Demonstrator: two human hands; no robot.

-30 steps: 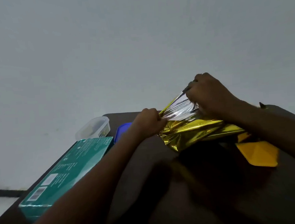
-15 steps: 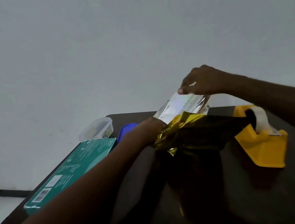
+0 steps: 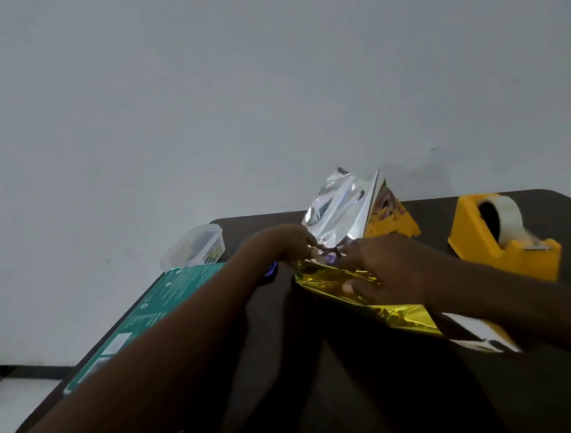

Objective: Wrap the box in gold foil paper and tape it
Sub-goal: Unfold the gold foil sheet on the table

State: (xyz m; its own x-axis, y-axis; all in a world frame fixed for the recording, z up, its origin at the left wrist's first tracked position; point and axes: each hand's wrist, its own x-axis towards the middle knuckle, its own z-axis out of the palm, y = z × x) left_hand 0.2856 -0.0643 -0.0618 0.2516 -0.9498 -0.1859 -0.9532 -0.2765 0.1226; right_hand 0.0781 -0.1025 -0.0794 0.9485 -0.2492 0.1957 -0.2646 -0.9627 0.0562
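The fingers [image 3: 308, 245] of the left hand [image 3: 279, 245] pinch a crumpled edge of the gold foil paper [image 3: 337, 280], whose silver underside stands up behind in a loose peak. The right hand [image 3: 384, 273] lies on the gold side with fingers curled over the sheet, thumb pressing it down; it holds the foil against whatever is under it. The box itself is hidden, probably beneath the foil and the right hand. On the dark surface [image 3: 568, 224], the yellow tape dispenser with its clear roll [image 3: 504, 236] stands to the right, apart. A teal flat carton [image 3: 148, 316] and a clear plastic tub [image 3: 194, 249] sit to the left. Thin foil tears or creases easily; pulling hard at the pinched corner could rip it, and the upright flap may spring back before tape reaches it.
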